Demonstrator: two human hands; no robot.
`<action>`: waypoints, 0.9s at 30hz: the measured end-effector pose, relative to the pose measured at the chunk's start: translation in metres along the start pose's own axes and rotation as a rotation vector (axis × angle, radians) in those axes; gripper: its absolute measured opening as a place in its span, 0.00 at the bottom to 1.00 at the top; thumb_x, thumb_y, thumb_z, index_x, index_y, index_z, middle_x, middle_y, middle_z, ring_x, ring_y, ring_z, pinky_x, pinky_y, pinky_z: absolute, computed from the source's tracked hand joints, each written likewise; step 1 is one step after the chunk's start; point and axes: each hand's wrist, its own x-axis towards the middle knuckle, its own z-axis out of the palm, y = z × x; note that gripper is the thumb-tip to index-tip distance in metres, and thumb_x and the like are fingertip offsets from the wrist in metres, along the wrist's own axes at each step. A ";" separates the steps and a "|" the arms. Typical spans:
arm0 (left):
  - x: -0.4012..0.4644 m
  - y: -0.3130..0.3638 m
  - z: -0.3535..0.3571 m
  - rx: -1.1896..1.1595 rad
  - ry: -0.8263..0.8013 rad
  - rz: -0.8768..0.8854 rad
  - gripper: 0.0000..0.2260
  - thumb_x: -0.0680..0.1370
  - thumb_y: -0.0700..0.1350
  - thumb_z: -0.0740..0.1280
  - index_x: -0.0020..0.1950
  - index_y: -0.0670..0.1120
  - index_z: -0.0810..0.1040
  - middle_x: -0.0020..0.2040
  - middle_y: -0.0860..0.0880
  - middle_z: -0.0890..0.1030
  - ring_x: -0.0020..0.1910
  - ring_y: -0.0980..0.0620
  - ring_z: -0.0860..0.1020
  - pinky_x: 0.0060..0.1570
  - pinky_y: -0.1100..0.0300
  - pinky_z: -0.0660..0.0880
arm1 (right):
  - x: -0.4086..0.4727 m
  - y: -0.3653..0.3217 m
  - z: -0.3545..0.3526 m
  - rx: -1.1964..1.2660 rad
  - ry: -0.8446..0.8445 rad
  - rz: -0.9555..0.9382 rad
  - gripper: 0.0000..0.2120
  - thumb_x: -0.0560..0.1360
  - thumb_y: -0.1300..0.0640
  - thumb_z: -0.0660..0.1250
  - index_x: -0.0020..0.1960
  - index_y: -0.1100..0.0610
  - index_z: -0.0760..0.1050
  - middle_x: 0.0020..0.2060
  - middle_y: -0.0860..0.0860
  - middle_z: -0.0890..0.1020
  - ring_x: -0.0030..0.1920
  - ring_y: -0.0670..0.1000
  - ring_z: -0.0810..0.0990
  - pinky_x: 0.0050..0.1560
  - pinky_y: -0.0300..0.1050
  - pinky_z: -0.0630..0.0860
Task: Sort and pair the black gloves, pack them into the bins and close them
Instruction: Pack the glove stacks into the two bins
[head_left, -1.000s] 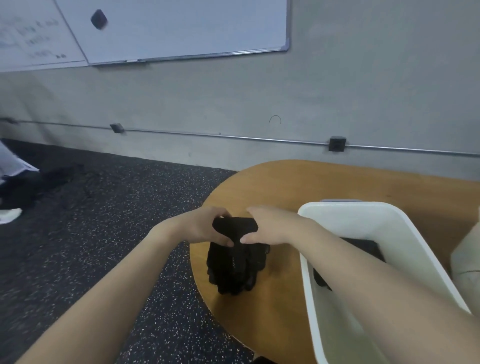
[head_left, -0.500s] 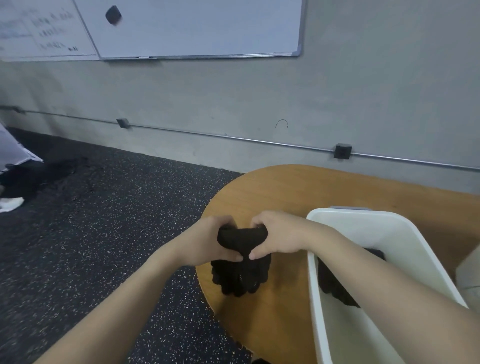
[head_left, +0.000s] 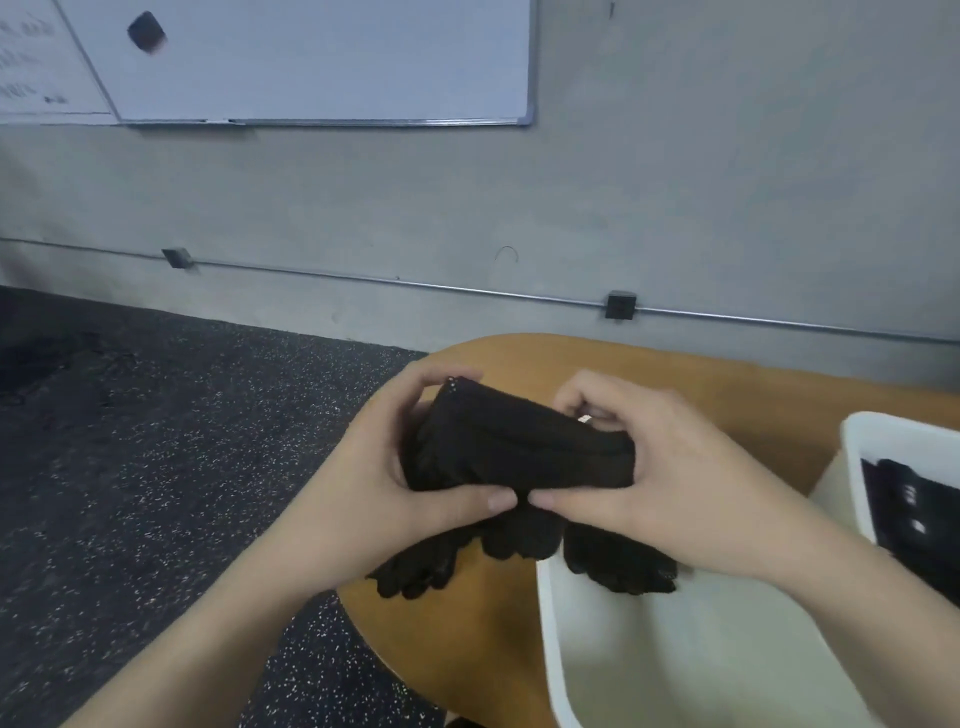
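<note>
A bundle of black gloves (head_left: 519, 452) is held up above the wooden table (head_left: 727, 379), cuffs on top and fingers hanging down. My left hand (head_left: 379, 467) grips its left side, thumb across the front. My right hand (head_left: 660, 467) grips the right side, thumb tip meeting the left thumb. Below and to the right sits an open white bin (head_left: 550, 649); the glove fingers hang over its near left corner. More black gloves (head_left: 909, 509) lie inside the bin at the far right.
The round table edge curves just under my left hand, with dark speckled floor (head_left: 156, 467) beyond it. A grey wall with a conduit pipe (head_left: 415, 283) and a whiteboard (head_left: 311, 57) stands behind the table.
Both hands have lifted the glove bundle off the table and carried it right, over the bin's corner. The view has shifted closer and to the left.
</note>
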 end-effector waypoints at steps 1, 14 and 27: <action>0.003 -0.001 0.011 -0.073 -0.005 0.008 0.29 0.69 0.44 0.83 0.67 0.51 0.76 0.55 0.49 0.85 0.54 0.47 0.85 0.51 0.58 0.82 | -0.012 0.004 -0.001 0.084 0.051 0.030 0.17 0.70 0.47 0.79 0.49 0.50 0.73 0.38 0.48 0.84 0.35 0.57 0.84 0.35 0.60 0.81; 0.036 -0.020 0.133 -0.589 -0.061 -0.167 0.22 0.71 0.46 0.79 0.64 0.48 0.81 0.61 0.42 0.84 0.61 0.40 0.83 0.53 0.54 0.81 | -0.091 0.053 -0.012 0.443 0.465 0.241 0.16 0.73 0.60 0.78 0.50 0.63 0.72 0.34 0.39 0.82 0.31 0.41 0.83 0.29 0.31 0.75; 0.035 0.004 0.127 -0.041 -0.372 -0.030 0.26 0.75 0.41 0.79 0.70 0.54 0.75 0.63 0.51 0.83 0.64 0.50 0.81 0.60 0.56 0.79 | -0.111 0.063 -0.026 0.454 0.303 0.235 0.14 0.70 0.53 0.77 0.56 0.46 0.83 0.48 0.49 0.87 0.51 0.51 0.86 0.54 0.48 0.81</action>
